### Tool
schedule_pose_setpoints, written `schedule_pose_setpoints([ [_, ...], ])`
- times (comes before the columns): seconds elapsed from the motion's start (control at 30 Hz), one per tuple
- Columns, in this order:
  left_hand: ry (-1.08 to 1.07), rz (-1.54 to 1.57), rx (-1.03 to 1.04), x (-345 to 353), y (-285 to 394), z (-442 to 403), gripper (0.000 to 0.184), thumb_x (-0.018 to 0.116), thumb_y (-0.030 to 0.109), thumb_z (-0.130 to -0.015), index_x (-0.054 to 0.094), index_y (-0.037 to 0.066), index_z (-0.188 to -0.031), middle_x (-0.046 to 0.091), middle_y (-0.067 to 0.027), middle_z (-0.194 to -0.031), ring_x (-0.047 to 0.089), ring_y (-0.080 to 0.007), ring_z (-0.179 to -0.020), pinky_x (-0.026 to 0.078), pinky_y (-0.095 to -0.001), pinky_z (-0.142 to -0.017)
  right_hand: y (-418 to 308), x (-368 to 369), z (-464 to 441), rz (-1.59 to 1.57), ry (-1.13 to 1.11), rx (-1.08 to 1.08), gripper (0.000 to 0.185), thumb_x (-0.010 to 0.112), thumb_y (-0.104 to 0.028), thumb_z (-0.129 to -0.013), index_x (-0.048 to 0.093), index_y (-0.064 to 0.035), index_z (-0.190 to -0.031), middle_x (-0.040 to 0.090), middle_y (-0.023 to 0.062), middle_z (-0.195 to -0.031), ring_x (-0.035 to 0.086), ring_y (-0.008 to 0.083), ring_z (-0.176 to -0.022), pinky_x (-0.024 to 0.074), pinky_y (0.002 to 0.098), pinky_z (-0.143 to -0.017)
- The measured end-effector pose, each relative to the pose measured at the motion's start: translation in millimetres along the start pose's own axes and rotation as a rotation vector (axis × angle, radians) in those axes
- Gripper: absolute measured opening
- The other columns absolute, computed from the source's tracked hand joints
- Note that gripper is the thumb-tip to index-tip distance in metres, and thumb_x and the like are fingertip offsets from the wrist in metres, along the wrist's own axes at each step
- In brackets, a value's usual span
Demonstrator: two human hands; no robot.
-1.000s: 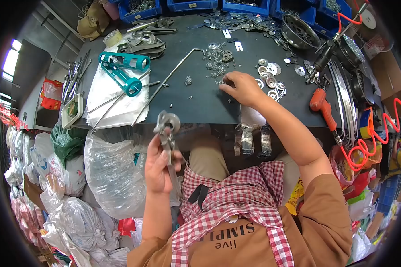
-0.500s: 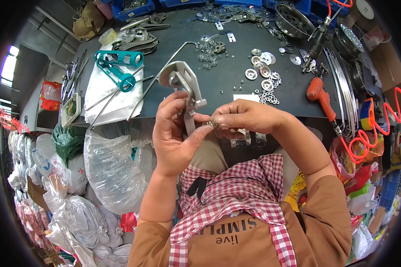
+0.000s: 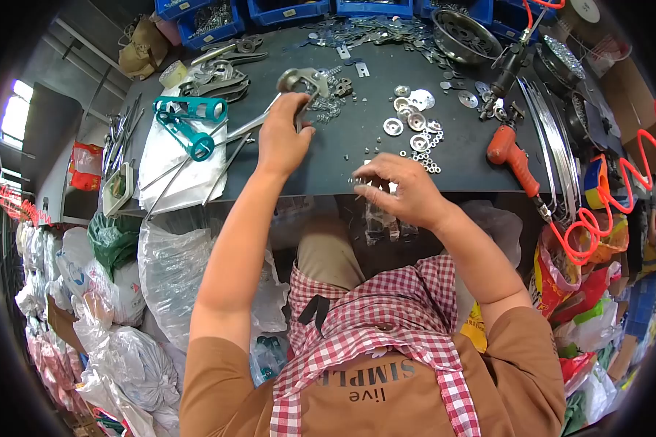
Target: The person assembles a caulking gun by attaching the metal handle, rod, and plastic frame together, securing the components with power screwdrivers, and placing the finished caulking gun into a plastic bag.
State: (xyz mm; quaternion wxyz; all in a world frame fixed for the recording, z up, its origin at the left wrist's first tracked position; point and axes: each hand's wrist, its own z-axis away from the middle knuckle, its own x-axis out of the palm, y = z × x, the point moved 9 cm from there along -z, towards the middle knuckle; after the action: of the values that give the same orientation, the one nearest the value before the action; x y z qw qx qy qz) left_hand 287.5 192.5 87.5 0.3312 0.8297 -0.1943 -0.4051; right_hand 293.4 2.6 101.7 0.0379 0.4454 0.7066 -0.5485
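Note:
My left hand (image 3: 284, 138) is closed around a grey metal bracket (image 3: 302, 79) with a rounded end, held over the left-centre of the bench. The fingers cover its lower part, and a long metal rod (image 3: 255, 125) runs beside the hand. Near the bench's front edge, my right hand (image 3: 401, 191) pinches a small coiled metal piece (image 3: 356, 180), apparently a spring, between thumb and forefinger. A pile of small springs (image 3: 326, 109) lies just beyond my left hand. Round metal discs (image 3: 393, 127) and several nuts (image 3: 428, 162) lie beyond my right hand.
Teal tubular frames (image 3: 192, 120) rest on a white sheet (image 3: 169, 171) at left. Metal handles (image 3: 222, 76) are piled behind them. Blue bins (image 3: 288, 9) line the back. An orange power tool (image 3: 512, 154) with a red coiled hose (image 3: 584, 237) lies at right.
My hands have moved apart. The left has carried the metal bracket forward over the bench; the right has shifted slightly right and forward with the small coiled piece.

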Motion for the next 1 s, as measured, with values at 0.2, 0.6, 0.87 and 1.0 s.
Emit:
schedule_pose_setpoints([
  [0.2, -0.193, -0.28, 0.113, 22, -7, -11, 0.046, 0.066, 0.003, -0.063, 0.052, 0.008, -0.107, 0.053, -0.0104, -0.108, 0.053, -0.0299, -0.098, 0.044, -0.0346, -0.083, 13, -8, 19, -0.141, 0.033, 0.111, 0.019, 0.069, -0.011, -0.072, 0.062, -0.0019, -0.087, 0.057, 0.0048, -0.075, 0.054, 0.0121, -0.065, 0.043, 0.0236, -0.06],
  [0.6, 0.146, 0.664, -0.284, -40, 81, 77, 0.02, 0.059, 0.009, -0.083, 0.057, -0.001, -0.101, 0.054, -0.0099, -0.108, 0.061, -0.0134, -0.074, 0.045, -0.0181, -0.054, -29, -3, -11, -0.585, 0.498, -0.082, 0.023, 0.07, -0.008, -0.072, 0.061, -0.0027, -0.092, 0.058, 0.006, -0.083, 0.055, 0.0118, -0.071, 0.045, 0.024, -0.064],
  [0.87, 0.287, 0.167, 0.12, -63, 108, 88, 0.022, 0.067, 0.005, -0.074, 0.061, -0.001, -0.094, 0.058, -0.0142, -0.101, 0.059, -0.0193, -0.082, 0.048, -0.0247, -0.066, -38, 5, -10, -0.542, 0.476, -0.024, 0.022, 0.071, -0.008, -0.071, 0.061, -0.0016, -0.09, 0.058, 0.0062, -0.081, 0.054, 0.0121, -0.07, 0.0444, 0.0239, -0.064],
  [1.0, 0.324, -0.016, 0.268, -66, 118, 90, 0.024, 0.063, 0.0, -0.068, 0.061, -0.001, -0.091, 0.059, -0.0151, -0.098, 0.06, -0.0217, -0.082, 0.048, -0.027, -0.069, -25, 27, -10, -0.695, 0.377, 0.067, 0.022, 0.07, -0.009, -0.072, 0.06, -0.0012, -0.09, 0.057, 0.0053, -0.083, 0.053, 0.0098, -0.07, 0.0435, 0.0225, -0.063],
])
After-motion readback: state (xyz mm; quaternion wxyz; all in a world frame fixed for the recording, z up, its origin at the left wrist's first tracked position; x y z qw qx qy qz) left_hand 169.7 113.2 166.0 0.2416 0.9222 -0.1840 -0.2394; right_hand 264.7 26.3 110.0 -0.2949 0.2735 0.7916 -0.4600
